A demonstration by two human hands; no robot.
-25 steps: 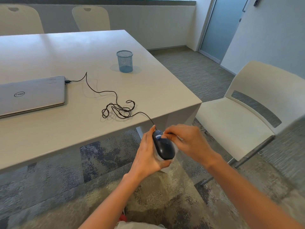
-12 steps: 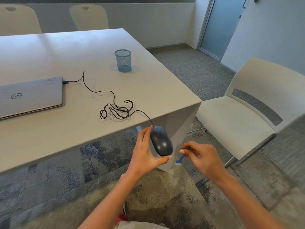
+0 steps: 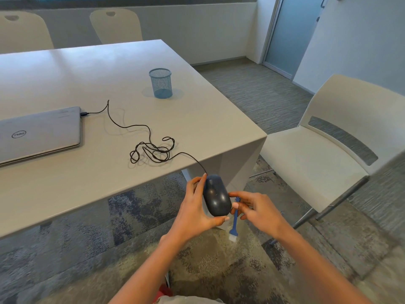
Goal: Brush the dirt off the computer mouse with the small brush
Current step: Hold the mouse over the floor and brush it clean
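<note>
Both hands work just off the table's (image 3: pixel 197 119) near right corner, clear of the chair (image 3: pixel 317 163): my left hand (image 3: pixel 195 211) grips the computer mouse (image 3: pixel 215 195), cord end toward the table, while my right hand (image 3: pixel 256 210) pinches the small brush (image 3: pixel 234 224), bristles down.

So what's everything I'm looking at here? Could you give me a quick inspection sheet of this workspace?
Surface: pale table, mostly bare.
Job's things: dark computer mouse held off the table; small blue brush, bristles pointing down.
Clutter: closed laptop; blue mesh cup.
Hands: left hand grips the mouse; right hand holds the brush.
Cables: mouse cable, tangled, plugged into the laptop.
Surroundings: white chair, patterned carpet, door.
</note>
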